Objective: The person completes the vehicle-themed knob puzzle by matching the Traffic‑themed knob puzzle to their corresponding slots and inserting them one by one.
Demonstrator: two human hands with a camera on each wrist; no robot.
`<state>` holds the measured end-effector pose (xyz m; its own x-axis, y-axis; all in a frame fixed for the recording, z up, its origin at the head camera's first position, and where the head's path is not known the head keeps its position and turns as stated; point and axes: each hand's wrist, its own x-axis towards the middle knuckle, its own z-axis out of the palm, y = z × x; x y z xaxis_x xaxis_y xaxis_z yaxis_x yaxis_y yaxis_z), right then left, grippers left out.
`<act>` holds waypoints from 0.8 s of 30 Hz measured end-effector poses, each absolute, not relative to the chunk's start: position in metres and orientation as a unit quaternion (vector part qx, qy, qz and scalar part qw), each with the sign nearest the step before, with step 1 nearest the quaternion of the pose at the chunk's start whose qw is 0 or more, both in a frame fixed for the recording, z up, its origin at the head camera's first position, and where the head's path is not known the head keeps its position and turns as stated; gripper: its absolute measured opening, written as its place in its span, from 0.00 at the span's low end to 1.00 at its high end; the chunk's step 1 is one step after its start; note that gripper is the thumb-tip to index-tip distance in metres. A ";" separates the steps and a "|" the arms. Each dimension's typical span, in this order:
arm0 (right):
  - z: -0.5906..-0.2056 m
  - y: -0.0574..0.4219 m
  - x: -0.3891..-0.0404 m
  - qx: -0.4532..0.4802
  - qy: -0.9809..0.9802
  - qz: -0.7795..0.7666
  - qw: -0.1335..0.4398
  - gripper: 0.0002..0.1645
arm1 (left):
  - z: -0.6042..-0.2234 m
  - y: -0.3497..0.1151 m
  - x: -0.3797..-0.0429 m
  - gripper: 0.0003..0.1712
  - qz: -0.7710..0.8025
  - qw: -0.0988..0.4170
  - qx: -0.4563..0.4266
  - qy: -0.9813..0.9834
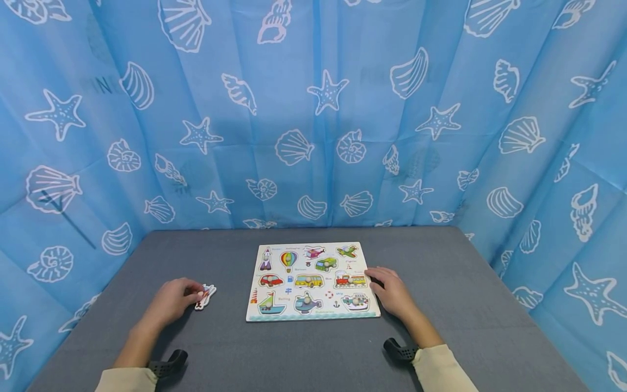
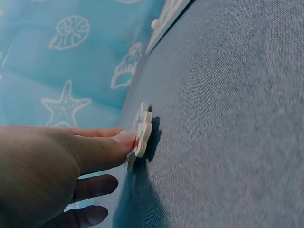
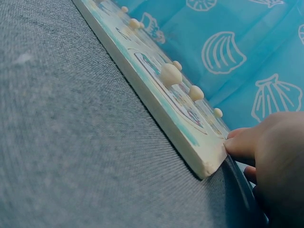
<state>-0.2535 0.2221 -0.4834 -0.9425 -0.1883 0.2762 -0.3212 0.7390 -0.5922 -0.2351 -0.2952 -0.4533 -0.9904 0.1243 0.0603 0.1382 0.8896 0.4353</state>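
A small wooden puzzle piece (image 1: 208,295) with a white border and red markings is at the left of the grey table. My left hand (image 1: 175,299) pinches it between thumb and fingers. In the left wrist view the puzzle piece (image 2: 144,129) shows its pale edge and casts a shadow; whether it touches the table I cannot tell. A knobbed puzzle board (image 1: 313,318) with vehicle pictures lies flat at the middle. My right hand (image 1: 395,291) touches the board's right edge with its fingers. In the right wrist view a fingertip meets the board (image 3: 199,161) near a corner.
The grey table (image 1: 313,359) has a blue curtain (image 1: 313,179) with shell and starfish prints behind it and at both sides. Round knobs (image 3: 170,74) stand up from the board. Each wrist carries a black band (image 1: 168,363).
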 end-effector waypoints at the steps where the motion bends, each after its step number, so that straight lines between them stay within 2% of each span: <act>1: -0.484 0.222 -0.253 0.138 -0.927 0.334 0.100 0.21 | -0.453 -0.294 -0.235 0.06 -0.224 0.017 -0.068 -0.972; 16: -0.484 0.222 -0.254 0.134 -0.928 0.336 0.093 0.21 | -0.443 -0.263 -0.246 0.06 -0.218 0.071 -0.078 -0.970; 24: -0.485 0.222 -0.254 0.134 -0.927 0.335 0.099 0.21 | -0.444 -0.241 -0.256 0.07 -0.232 0.123 -0.086 -0.961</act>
